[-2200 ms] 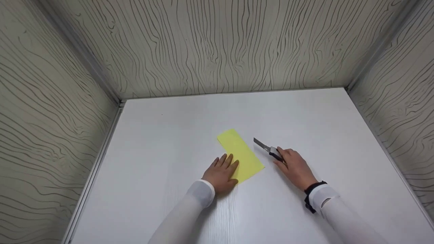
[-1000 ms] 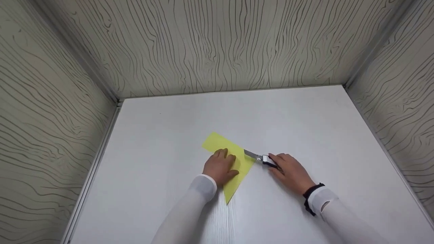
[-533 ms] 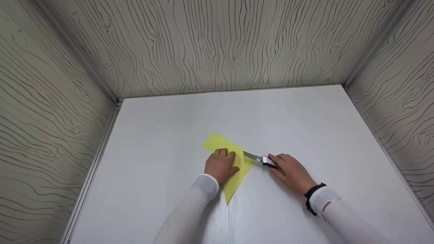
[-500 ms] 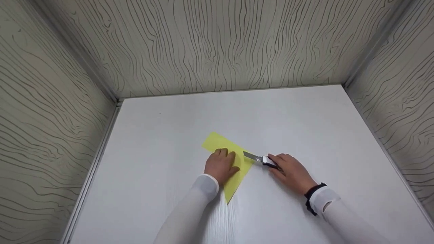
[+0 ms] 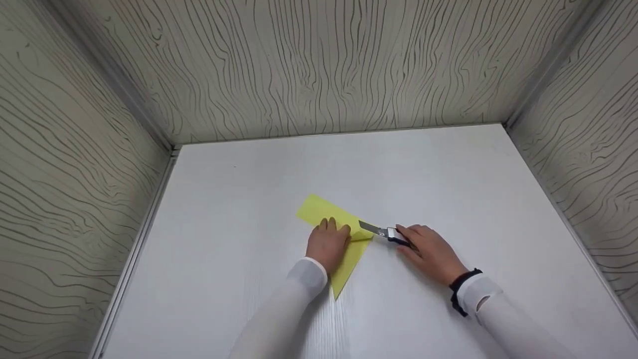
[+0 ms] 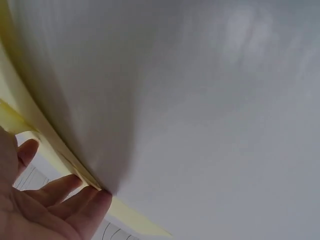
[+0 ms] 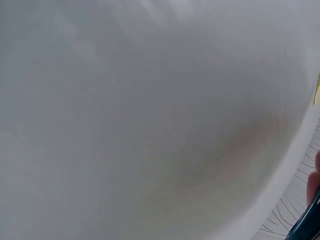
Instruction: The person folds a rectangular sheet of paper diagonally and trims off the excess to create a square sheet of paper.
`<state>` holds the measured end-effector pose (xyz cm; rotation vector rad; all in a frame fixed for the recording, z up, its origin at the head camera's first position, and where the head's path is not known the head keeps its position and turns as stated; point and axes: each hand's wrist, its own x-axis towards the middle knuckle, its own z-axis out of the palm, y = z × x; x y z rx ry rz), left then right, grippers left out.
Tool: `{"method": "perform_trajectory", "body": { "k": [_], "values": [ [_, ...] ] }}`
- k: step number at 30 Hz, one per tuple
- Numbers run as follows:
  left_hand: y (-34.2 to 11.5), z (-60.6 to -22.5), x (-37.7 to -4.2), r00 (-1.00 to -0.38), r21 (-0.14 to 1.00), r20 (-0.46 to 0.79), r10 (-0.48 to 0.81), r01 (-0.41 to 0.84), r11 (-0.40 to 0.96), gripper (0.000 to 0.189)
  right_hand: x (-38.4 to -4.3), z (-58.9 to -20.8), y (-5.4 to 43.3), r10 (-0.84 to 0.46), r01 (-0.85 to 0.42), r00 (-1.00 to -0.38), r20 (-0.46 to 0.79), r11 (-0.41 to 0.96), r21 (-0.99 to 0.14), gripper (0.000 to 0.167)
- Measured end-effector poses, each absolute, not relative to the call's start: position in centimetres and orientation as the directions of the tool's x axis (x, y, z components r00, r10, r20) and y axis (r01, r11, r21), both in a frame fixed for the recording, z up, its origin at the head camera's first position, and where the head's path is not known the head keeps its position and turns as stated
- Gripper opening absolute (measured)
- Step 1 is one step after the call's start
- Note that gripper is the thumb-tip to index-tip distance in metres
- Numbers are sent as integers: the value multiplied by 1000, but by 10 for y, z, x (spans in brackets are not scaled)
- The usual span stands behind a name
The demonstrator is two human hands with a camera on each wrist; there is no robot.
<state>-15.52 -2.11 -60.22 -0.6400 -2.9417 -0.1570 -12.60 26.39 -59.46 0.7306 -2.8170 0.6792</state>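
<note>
In the head view a sheet of yellow paper (image 5: pixel 316 205) lies on the table, one end toward the upper left and a pointed end toward the person. My left hand (image 5: pixel 328 245) rests on its middle. A dark line with a shadow runs across the paper from those fingers to its right corner. My right hand (image 5: pixel 432 255) grips a utility knife (image 5: pixel 371 228), its blade extended over the paper's right part. Whether the blade touches the paper, I cannot tell. In the left wrist view the left fingertips touch the paper, the thumb apart from them. Only the knife's dark handle (image 7: pixel 309 220) shows in the right wrist view.
A white table (image 5: pixel 239 209) spreads round the paper. Wood-patterned panels stand behind it (image 5: pixel 319 70) and on both sides. A grey metal rail (image 5: pixel 134 254) runs along the table's left edge.
From lying as a rectangle, the paper has turned and taken a pointed shape. The knife has moved left over it. Most recently, the left hand has shifted slightly right and a dark line shows.
</note>
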Motion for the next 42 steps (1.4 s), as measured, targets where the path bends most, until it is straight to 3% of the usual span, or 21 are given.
{"method": "perform_trajectory", "body": {
  "k": [4, 15, 19, 22, 24, 31, 42],
  "values": [
    [-18, -600, -154, -908, 38, 106, 406, 412, 911, 8, -126, -595, 266, -428, -505, -862, 272, 774, -381, 54],
    [-20, -601, -154, -906, 80, 79, 416, 421, 903, 15, -122, -595, 272, -555, -601, -799, 230, 724, -340, 43],
    [-26, -597, -155, -893, 123, 1, 451, 447, 886, 47, -120, -596, 274, -526, -558, -829, 190, 751, -353, 43],
    [-28, -600, -154, -892, 75, -38, 450, 446, 892, 79, -120, -595, 275, -518, -543, -838, 172, 761, -353, 43],
    [-27, -603, -152, -901, 32, -39, 432, 431, 902, 90, -119, -595, 275, -519, -542, -838, 167, 763, -352, 44],
    [-27, -606, -150, -917, -1, 19, 399, 399, 917, 85, -119, -595, 277, -505, -533, -845, 176, 768, -356, 47],
    [-37, -602, -148, -901, 78, -111, 419, 412, 908, 99, -118, -597, 275, -499, -524, -850, 168, 774, -354, 47]
  ]
}}
